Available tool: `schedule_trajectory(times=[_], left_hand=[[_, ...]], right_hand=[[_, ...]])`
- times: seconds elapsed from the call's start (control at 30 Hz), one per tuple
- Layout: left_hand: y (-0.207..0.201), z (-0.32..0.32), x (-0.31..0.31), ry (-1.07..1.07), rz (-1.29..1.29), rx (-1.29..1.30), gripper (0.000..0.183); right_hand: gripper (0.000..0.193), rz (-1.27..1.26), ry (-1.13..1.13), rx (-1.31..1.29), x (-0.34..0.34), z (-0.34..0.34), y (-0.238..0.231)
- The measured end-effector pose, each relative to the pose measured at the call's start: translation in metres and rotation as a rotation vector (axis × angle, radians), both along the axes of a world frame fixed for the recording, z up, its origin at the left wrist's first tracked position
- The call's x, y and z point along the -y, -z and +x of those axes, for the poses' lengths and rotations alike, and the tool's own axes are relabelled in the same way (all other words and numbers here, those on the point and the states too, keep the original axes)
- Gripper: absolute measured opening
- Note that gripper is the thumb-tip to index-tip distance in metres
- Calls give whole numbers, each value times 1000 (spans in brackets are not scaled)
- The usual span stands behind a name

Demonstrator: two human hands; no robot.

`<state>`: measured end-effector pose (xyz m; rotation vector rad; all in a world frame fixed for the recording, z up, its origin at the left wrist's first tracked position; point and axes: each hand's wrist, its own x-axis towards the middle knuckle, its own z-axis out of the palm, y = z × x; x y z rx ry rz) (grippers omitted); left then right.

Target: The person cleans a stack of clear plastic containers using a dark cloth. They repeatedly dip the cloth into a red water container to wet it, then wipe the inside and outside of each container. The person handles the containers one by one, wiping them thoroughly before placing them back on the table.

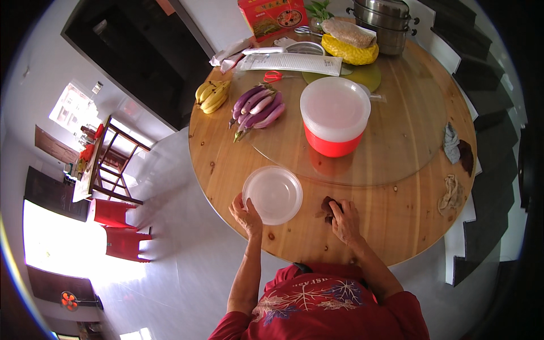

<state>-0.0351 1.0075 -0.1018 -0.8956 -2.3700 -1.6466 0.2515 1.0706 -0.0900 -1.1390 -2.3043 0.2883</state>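
left grip (246,218): loosely curled, thumb and fingers on the near-left rim of one clear round dish (273,195); some fingertips are hard to make out
right grip (345,222): half curled over one dark red cloth (327,207), got it bunched under the fingers; palm side's hidden
dish: just ahead and right of the left grip, sitting on the wooden desk (385,221). One of them, bowl or lid, honestly can't tell
cloth: at the right grip's fingertips, lower part partly covered by them
tubs (334,116): one stack straight ahead of the right grip, red at the bottom, whitish on top; nested, so no clue how many
eggplants (258,107): a bunch ahead of the left grip, past the dish, maybe six; they overlap
bananas (213,96): one bunch further left of the eggplants, four or so showing
scissors (273,76): one pair, red handles, further out from the left grip; blades hard to see
rags (450,194): three, well right of the right grip
pot (385,25): one, tiered, far ahead of the right grip, top cut off
stools (127,243): two red ones, well left of the left grip, glare beside them
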Motion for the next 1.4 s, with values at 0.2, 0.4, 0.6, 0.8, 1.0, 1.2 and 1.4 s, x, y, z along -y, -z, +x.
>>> schedule_trajectory(times=[0.2,0.4,0.6,0.8,1.0,1.2,1.4], left_hand=[[4,-6,-1,-6,-124,39,35],[12,-8,-1,-37,-124,62,40],[14,-10,-1,-52,-224,-63,46],[-59,17,-58,119,-118,-115,42],[-145,56,-173,534,-31,150,43],[-174,55,-236,571,-367,-317,48],[-178,51,-242,513,-404,-308,40]], right_hand=[[50,7,-30,-72,-2,2,1],[52,25,-32,-134,-3,3,7],[50,14,-14,-165,-2,2,2],[46,17,1,-171,-2,4,6],[44,56,7,-167,-4,5,9],[46,15,-6,-223,-3,7,9],[49,11,15,-260,-3,7,12]])
